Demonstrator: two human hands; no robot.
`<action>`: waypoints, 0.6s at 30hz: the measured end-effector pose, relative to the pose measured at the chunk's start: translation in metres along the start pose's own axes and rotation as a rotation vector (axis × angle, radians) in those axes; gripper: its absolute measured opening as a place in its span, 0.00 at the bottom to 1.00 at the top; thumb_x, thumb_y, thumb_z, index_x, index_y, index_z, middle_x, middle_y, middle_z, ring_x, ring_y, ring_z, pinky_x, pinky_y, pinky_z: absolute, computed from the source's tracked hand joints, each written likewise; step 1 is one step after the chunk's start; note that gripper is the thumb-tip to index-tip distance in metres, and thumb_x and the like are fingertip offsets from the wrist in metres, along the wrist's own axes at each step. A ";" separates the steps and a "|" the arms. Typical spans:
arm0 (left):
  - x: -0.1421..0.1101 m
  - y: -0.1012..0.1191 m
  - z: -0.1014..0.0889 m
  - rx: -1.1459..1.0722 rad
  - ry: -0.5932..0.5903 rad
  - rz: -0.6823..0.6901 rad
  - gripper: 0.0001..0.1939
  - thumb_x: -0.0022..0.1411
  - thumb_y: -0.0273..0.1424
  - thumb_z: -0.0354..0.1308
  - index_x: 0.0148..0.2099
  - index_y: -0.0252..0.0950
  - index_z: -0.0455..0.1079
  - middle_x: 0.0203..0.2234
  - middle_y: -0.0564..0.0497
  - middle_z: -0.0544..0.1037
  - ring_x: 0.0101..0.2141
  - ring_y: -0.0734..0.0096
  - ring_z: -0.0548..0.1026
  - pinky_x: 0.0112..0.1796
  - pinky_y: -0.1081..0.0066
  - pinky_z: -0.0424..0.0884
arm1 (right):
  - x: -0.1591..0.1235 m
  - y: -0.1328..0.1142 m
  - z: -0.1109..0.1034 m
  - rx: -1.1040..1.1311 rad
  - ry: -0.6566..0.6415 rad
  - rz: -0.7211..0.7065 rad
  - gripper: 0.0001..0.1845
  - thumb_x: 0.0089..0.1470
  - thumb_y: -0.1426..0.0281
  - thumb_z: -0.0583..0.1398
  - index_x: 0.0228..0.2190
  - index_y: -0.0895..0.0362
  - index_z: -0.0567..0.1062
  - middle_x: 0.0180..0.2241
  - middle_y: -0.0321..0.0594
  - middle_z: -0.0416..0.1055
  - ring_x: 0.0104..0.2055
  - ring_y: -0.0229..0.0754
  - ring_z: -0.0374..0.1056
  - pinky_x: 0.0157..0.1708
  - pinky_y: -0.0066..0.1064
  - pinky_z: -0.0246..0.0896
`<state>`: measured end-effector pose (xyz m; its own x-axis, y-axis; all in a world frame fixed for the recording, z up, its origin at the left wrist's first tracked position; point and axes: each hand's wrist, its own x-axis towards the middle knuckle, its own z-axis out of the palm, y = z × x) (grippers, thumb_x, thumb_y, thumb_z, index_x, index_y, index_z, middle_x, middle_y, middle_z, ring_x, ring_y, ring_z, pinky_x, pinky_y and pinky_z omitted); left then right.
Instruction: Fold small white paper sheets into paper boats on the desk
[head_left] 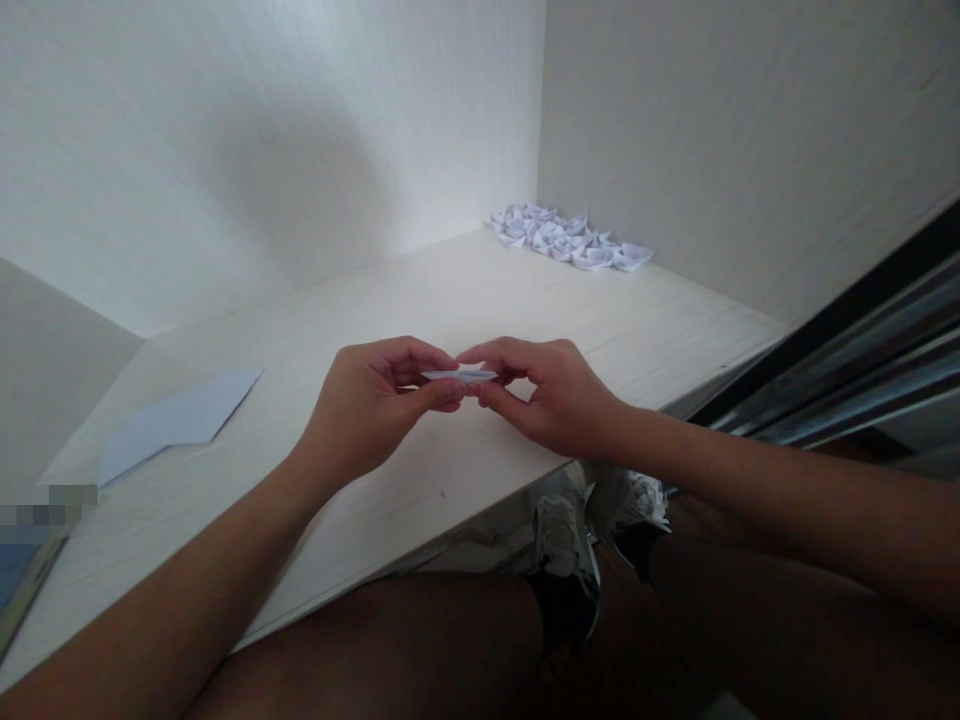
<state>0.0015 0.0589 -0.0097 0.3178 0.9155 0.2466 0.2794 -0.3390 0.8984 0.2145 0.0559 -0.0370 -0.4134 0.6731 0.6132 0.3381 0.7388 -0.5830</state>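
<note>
A small folded piece of white paper [466, 376] is held up in front of me, above the white tabletop. My left hand [382, 400] pinches its left end between thumb and fingers. At the right end, my right hand [536, 385] grips it the same way, and the fingertips of both hands nearly meet over the middle. The paper shows as a thin, pointed shape seen almost edge-on, with part of it hidden by the fingers.
Several folded white paper boats [566, 238] are heaped in the far corner against the walls. White paper sheets [180, 420] lie at the left of the tabletop [420, 310]. A dark-framed edge [840, 310] runs along the right. My legs and shoes [559, 530] are below the front edge.
</note>
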 end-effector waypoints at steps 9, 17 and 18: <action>0.003 -0.004 -0.002 -0.096 -0.072 -0.106 0.15 0.54 0.30 0.73 0.43 0.36 0.76 0.28 0.48 0.86 0.30 0.59 0.86 0.35 0.61 0.85 | 0.004 0.003 0.003 0.182 0.000 0.128 0.12 0.56 0.74 0.65 0.44 0.59 0.79 0.25 0.32 0.76 0.26 0.33 0.70 0.28 0.25 0.62; 0.001 -0.005 0.001 -0.171 -0.054 -0.143 0.12 0.56 0.31 0.71 0.43 0.34 0.77 0.32 0.46 0.86 0.33 0.62 0.86 0.36 0.63 0.85 | 0.007 0.013 0.004 0.467 -0.021 0.252 0.10 0.55 0.71 0.66 0.40 0.61 0.78 0.28 0.37 0.78 0.27 0.35 0.73 0.27 0.27 0.67; 0.002 -0.007 0.000 -0.176 -0.062 -0.143 0.13 0.56 0.31 0.71 0.43 0.34 0.77 0.32 0.47 0.86 0.32 0.62 0.86 0.35 0.63 0.85 | 0.007 0.013 0.004 0.444 -0.017 0.237 0.10 0.55 0.70 0.66 0.40 0.61 0.78 0.28 0.37 0.78 0.27 0.35 0.73 0.28 0.27 0.67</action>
<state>0.0005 0.0628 -0.0153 0.3425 0.9348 0.0940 0.1649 -0.1583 0.9735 0.2131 0.0696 -0.0425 -0.3836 0.8175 0.4296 0.0341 0.4774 -0.8780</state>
